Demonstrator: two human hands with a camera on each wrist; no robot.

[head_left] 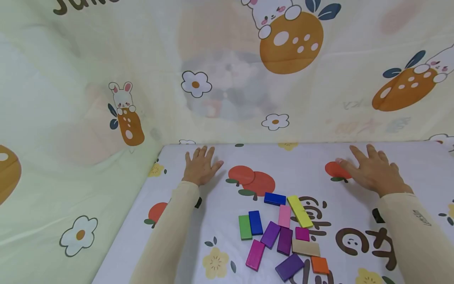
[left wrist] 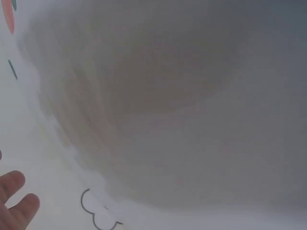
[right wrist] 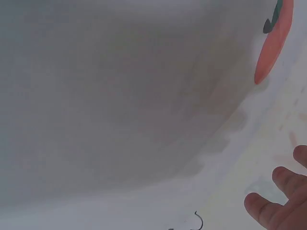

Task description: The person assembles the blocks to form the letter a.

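In the head view my left hand (head_left: 200, 167) is spread palm down over the far left of the table, holding nothing. My right hand (head_left: 376, 171) is spread in the same way at the far right, its thumb overlapping a printed red fruit. Between the forearms, nearer to me, lies a loose group of coloured blocks. Among them are a yellow block (head_left: 300, 211), a pink block (head_left: 284, 216), a green block (head_left: 245, 227), a beige block (head_left: 306, 248) and an orange block (head_left: 320, 265). Fingertips (left wrist: 28, 206) show at the left wrist view's lower left corner, others (right wrist: 261, 208) at the right wrist view's lower right.
A white printed cloth (head_left: 220, 205) covers the table. Pale curtains with rabbit and flower prints hang behind it (head_left: 227, 110) and on the left (head_left: 71, 177). Other blocks are blue, purple and magenta, such as a blue block (head_left: 274, 198) at the back of the group.
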